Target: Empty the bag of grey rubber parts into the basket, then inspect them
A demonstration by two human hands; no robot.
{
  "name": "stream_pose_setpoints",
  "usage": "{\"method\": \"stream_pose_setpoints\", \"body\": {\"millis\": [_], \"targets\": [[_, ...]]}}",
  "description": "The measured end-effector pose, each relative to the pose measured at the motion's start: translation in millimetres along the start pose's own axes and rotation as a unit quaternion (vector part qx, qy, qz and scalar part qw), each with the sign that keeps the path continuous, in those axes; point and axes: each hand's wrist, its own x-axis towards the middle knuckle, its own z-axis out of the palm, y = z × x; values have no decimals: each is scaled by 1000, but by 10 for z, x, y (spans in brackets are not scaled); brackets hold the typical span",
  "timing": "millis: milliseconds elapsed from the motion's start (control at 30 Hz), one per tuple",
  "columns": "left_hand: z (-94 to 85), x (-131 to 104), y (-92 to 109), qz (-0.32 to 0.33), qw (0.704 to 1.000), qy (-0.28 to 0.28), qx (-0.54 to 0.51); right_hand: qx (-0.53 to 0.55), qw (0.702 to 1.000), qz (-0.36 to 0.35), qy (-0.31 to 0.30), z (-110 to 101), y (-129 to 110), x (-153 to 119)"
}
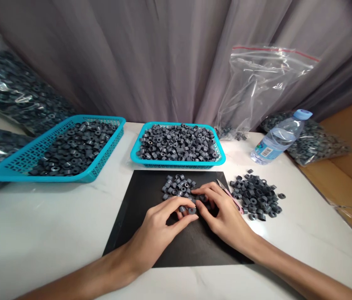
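Observation:
My left hand [160, 227] pinches a small dark grey ring [192, 211] between thumb and forefinger, low over a black mat [132, 221]. Another ring [182, 209] shows just behind its fingers. Close beside it, my right hand [222, 210] curves over the right edge of a loose pile of grey rings [178, 186] on the mat. Its thumb and forefinger are apart, with rings between and behind them. What its other fingertips touch is partly hidden. Pink-handled scissors [237, 205] lie against the right hand's far side, partly covered by it.
Two blue baskets of rings, one at the back [178, 164] and one at the left [60, 179], stand behind the mat. Right of the mat lies another ring heap [258, 196]. Farther back are a water bottle [278, 139], a clear zip bag [257, 87] and filled bags [22, 91].

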Motion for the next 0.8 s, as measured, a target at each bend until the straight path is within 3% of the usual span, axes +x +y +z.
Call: {"method": "stream_pose_setpoints", "body": {"millis": [233,400,533,633,667,800], "targets": [[8,0,-16,-34,999,-7,2,9,999,-21,39,-49,-70,-18],[-6,-2,-51,-48,998,-27,-9,-9,997,-77,-14,-16,-120,-24],[7,4,-64,-64,997,-26,-23,-19,995,-94,-18,-9,-148,11],[30,9,-64,-80,996,-28,-36,-34,996,-80,-17,-257,-176,117],[37,11,-62,-84,995,-28,-38,-51,996,-67,-15,-404,-172,166],[37,19,-31,-79,995,-22,-56,-214,971,-28,-100,-1101,-6,327]]}}
